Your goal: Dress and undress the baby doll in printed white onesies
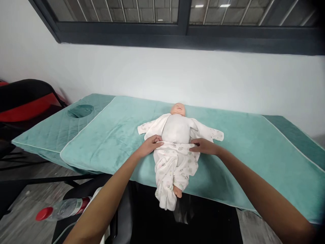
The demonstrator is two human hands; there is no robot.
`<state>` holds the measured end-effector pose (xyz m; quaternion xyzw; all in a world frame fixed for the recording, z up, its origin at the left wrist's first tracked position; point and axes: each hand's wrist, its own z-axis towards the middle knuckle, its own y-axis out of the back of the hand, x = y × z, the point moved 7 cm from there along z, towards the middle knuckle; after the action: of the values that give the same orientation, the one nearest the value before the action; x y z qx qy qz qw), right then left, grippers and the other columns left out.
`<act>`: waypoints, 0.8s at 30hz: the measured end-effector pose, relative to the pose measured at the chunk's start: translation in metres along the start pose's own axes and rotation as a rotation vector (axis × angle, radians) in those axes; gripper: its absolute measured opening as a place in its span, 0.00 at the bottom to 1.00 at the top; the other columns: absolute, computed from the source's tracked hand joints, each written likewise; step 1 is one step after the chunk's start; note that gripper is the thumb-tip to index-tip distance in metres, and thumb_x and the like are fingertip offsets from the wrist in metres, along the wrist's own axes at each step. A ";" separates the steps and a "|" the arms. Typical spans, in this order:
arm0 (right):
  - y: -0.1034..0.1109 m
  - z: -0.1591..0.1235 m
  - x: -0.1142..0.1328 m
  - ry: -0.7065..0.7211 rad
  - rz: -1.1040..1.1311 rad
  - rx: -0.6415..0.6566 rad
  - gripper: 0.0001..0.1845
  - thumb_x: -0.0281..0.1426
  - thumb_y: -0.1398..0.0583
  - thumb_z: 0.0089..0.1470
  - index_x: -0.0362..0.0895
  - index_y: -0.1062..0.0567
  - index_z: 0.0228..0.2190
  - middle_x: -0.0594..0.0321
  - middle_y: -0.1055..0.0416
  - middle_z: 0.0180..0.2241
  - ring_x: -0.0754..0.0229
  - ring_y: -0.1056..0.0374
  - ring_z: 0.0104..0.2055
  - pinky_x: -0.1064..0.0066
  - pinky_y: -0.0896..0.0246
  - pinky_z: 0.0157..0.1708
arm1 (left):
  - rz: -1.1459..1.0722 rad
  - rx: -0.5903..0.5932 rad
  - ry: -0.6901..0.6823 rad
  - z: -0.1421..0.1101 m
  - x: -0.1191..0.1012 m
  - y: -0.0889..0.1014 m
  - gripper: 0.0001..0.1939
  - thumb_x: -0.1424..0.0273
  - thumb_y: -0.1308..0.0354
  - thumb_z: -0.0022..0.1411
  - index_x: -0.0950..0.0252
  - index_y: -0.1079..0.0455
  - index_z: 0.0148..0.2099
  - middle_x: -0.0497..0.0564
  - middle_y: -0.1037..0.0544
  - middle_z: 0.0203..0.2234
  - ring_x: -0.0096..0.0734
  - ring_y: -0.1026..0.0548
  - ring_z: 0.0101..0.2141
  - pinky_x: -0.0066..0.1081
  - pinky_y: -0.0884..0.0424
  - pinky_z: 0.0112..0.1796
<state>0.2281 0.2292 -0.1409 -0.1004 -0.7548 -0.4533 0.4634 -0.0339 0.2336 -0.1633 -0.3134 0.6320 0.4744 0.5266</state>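
Note:
A baby doll [175, 128] lies on its back on the green-covered bed, head toward the wall and legs at the near edge. Its white jacket [157, 127] is spread open, sleeves out to both sides. Patterned white baby pants [167, 159] cover the hips and legs; one bare foot shows, while the other pant leg hangs past the bed's edge. My left hand [151, 145] pinches the waistband at the left side. At the right side, my right hand [203, 146] grips the same waistband between thumb and fingers.
The massage bed [109, 135] has a face hole [80, 110] at its left end. A plastic bottle with a red cap [63, 208] lies on a black chair at lower left. A red and black chair [27, 105] stands far left. Behind are a wall and a barred window.

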 end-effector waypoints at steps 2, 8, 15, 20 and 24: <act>0.014 0.004 0.007 0.069 -0.100 -0.239 0.14 0.41 0.41 0.55 0.45 0.32 0.25 0.67 0.39 0.25 0.61 0.42 0.28 0.68 0.49 0.29 | 0.069 0.075 -0.027 0.003 -0.008 0.001 0.14 0.57 0.40 0.59 0.62 0.31 0.38 0.44 0.33 0.27 0.27 0.34 0.28 0.26 0.42 0.29; 0.015 0.014 0.020 0.228 -0.227 -0.695 0.08 0.35 0.46 0.59 0.46 0.29 0.36 0.52 0.34 0.55 0.49 0.38 0.56 0.59 0.43 0.53 | 0.131 -0.221 -0.218 0.026 -0.026 0.004 0.10 0.61 0.46 0.64 0.61 0.39 0.36 0.55 0.28 0.50 0.36 0.31 0.52 0.33 0.35 0.47; 0.045 0.046 -0.006 -0.082 -0.225 -0.865 0.10 0.38 0.45 0.56 0.47 0.35 0.25 0.67 0.39 0.21 0.58 0.42 0.26 0.67 0.49 0.31 | 0.291 -0.581 -0.054 0.066 -0.014 0.017 0.07 0.62 0.48 0.65 0.59 0.40 0.37 0.44 0.31 0.23 0.32 0.32 0.28 0.31 0.40 0.33; 0.042 0.068 -0.029 0.012 0.306 -0.864 0.14 0.40 0.39 0.51 0.47 0.38 0.26 0.70 0.43 0.23 0.62 0.46 0.28 0.71 0.49 0.29 | 0.087 -0.548 -0.071 0.078 0.007 0.021 0.10 0.60 0.43 0.61 0.62 0.34 0.35 0.45 0.29 0.27 0.30 0.32 0.31 0.29 0.38 0.35; 0.034 0.067 -0.037 0.102 0.564 -0.641 0.15 0.44 0.37 0.51 0.46 0.34 0.29 0.69 0.39 0.24 0.64 0.45 0.26 0.72 0.49 0.27 | -0.032 -0.496 -0.061 0.069 0.019 0.019 0.12 0.59 0.41 0.59 0.63 0.29 0.38 0.47 0.26 0.31 0.30 0.30 0.34 0.29 0.35 0.38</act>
<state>0.2271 0.3104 -0.1602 -0.4190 -0.4949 -0.5250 0.5513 -0.0302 0.3061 -0.1757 -0.4285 0.4751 0.6159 0.4597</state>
